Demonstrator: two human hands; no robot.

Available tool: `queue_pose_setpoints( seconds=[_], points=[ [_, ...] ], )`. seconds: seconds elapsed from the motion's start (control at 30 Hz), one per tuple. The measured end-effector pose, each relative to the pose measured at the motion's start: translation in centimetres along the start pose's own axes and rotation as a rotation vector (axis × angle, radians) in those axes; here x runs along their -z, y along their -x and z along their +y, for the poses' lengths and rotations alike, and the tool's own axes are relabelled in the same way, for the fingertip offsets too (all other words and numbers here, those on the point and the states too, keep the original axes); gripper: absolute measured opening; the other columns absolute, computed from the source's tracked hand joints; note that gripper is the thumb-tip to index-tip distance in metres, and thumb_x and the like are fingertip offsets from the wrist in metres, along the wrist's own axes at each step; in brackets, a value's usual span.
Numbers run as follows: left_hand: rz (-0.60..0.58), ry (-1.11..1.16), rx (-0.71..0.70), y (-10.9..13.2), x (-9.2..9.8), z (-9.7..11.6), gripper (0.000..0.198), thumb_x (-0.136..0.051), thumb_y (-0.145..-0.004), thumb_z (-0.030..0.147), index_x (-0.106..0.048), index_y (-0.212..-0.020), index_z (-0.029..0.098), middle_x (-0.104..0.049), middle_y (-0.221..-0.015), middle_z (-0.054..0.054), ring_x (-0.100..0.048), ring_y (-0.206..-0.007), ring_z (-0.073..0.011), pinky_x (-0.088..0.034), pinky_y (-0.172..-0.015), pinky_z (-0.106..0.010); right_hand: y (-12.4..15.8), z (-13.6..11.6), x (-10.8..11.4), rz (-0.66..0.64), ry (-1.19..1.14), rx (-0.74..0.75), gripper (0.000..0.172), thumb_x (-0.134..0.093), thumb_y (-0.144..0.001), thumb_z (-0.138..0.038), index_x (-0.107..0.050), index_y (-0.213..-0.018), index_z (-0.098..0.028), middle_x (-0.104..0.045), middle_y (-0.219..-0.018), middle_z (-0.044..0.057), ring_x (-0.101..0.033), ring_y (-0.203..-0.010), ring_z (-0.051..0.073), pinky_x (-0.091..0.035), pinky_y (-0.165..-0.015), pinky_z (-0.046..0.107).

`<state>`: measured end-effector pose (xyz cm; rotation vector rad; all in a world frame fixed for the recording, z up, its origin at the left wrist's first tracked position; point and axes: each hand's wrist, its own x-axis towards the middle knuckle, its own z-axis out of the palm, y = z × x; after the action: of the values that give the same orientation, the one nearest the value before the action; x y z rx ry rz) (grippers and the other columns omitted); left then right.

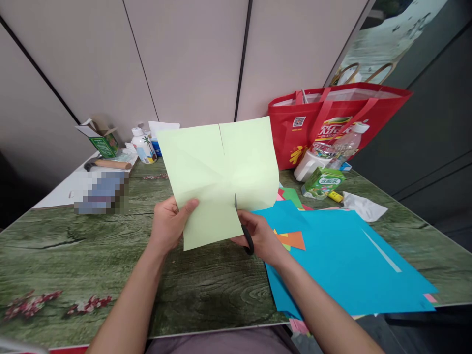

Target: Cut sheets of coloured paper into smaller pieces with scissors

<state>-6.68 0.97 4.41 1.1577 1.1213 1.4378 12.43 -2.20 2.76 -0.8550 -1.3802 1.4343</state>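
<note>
Paper sheet (206,167) above table (206,295), box (105,146) back left, bag (285,130) back right, carton (321,184) before bag

Easiest way thru is the bench (129,250) strip L of the person's L forearm (134,295), up to the pixelated item (101,194). Past that it's tight: hammer (112,164), white btl (144,146) & green box (105,144) bunched up, w/ wall panels (195,54) behind. Ctr's blocked by the pale green sheet (206,177), up in the L grip (168,226), plus R grip (263,236) + scissors (248,241) at its lower R. Blue sheets (332,260) lie flat so a hand fits over; mug (310,166), carton (320,184), clear btl (348,142) & red bag (285,130) wall off back R.
</note>
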Motion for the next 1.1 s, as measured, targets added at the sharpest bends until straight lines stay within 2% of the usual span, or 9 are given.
queue_pose_setpoints(
  seconds=[0.2, 0.47, 0.87, 1.1],
  points=[
    [0.026, -0.014, 0.018, -0.1, -0.1, -0.1, 0.023, -0.072, -0.061, 0.032, -0.069, -0.079, 0.017, -0.072, -0.077, -0.004, -0.064, -0.059, -0.0169, -0.053, -0.052, -0.029, 0.0, 0.1, -0.4, 0.002, 0.011, -0.001, 0.043, -0.076, -0.059, -0.04, -0.062, -0.092, -0.017, -0.068, -0.089, 0.006, -0.062, -0.09, 0.024, -0.049, -0.077, 0.035],
    [0.002, 0.033, 0.057, -0.2, -0.2, 0.0, 0.024, -0.072, -0.061, 0.032, -0.068, -0.08, 0.017, -0.072, -0.078, -0.005, -0.064, -0.06, -0.0161, -0.053, -0.052, -0.027, -0.1, 0.5, -0.2, 0.024, 0.065, 0.015, 0.039, -0.075, -0.06, -0.038, -0.061, -0.09, -0.016, -0.068, -0.087, 0.006, -0.061, -0.088, 0.024, -0.049, -0.072, 0.032],
    [0.042, -0.029, -0.043, 0.2, 0.0, 0.1, 0.021, -0.071, -0.063, 0.032, -0.069, -0.077, 0.017, -0.072, -0.078, -0.003, -0.063, -0.058, -0.0153, -0.052, -0.051, -0.026, -0.1, 0.8, -0.5, 0.064, 0.056, 0.103, 0.037, -0.076, -0.059, -0.033, -0.062, -0.089, -0.017, -0.067, -0.081, 0.005, -0.062, -0.077, 0.02, -0.049, -0.066, 0.029],
    [0.028, 0.008, -0.01, 0.1, 0.0, 0.3, 0.021, -0.072, -0.062, 0.032, -0.068, -0.076, 0.017, -0.072, -0.073, -0.003, -0.063, -0.055, -0.0148, -0.052, -0.048, -0.026, -0.1, 1.1, -0.4, 0.067, 0.085, 0.11, 0.033, -0.075, -0.06, -0.033, -0.061, -0.085, -0.017, -0.066, -0.078, 0.004, -0.061, -0.075, 0.02, -0.048, -0.065, 0.029]
  ],
)
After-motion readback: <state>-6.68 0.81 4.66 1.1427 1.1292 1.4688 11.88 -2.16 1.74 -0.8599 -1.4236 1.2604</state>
